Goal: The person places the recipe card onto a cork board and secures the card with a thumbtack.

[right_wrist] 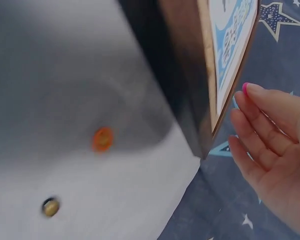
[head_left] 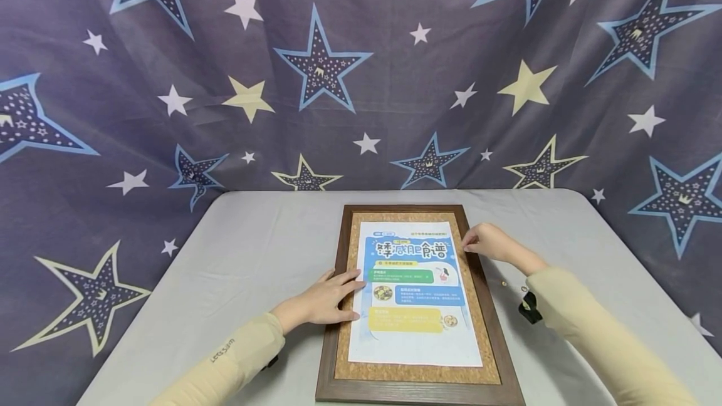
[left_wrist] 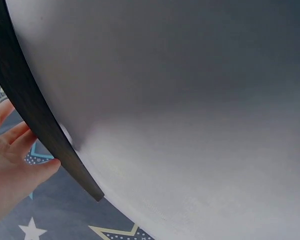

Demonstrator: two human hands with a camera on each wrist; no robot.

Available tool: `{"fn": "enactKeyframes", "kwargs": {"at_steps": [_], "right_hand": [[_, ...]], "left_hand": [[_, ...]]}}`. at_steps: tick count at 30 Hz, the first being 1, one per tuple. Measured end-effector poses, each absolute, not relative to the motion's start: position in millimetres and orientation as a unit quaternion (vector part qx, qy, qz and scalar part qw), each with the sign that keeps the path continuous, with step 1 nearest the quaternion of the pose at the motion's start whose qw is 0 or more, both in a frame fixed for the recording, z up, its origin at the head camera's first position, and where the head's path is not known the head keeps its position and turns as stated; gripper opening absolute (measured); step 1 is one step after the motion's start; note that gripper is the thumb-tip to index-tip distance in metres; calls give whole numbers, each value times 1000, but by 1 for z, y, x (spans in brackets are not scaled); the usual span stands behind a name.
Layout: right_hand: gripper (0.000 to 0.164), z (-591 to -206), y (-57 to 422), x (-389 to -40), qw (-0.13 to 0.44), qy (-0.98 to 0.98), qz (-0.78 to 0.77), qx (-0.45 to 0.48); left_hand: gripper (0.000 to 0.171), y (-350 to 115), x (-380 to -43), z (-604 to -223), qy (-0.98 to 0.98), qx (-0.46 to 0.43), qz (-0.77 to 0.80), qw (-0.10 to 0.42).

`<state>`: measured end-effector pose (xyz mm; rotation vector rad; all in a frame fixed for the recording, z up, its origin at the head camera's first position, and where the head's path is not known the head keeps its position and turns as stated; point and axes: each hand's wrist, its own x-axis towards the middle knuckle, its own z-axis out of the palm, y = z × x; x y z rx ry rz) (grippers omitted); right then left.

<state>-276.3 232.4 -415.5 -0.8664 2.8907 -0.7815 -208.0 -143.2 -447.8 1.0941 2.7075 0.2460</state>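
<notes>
A printed poster (head_left: 414, 346) with a blue heading and coloured text boxes lies on a cork board (head_left: 361, 371) with a dark brown wooden frame (head_left: 417, 391). My left hand (head_left: 323, 299) rests across the frame's left side, its spread fingertips on the poster's left edge. At the poster's upper right edge is my right hand (head_left: 489, 243), fingers bent together over the cork and frame. In the right wrist view, a small pink thumbtack (right_wrist: 245, 89) shows pinched at the thumb tip, with most of it hidden by the fingers.
Right of the board, an orange thumbtack (right_wrist: 103, 139) and a brass-coloured one (right_wrist: 51, 207) lie on the grey tablecloth (head_left: 254, 237). A dark curtain (head_left: 389, 118) with printed stars hangs behind the table and along both sides.
</notes>
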Motion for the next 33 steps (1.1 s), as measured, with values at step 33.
{"fn": "enactKeyframes", "kwargs": {"at_steps": [33], "right_hand": [[11, -428, 127, -317, 34, 909, -332, -251]], "left_hand": [[63, -143, -210, -448, 920, 370, 75, 100]]}}
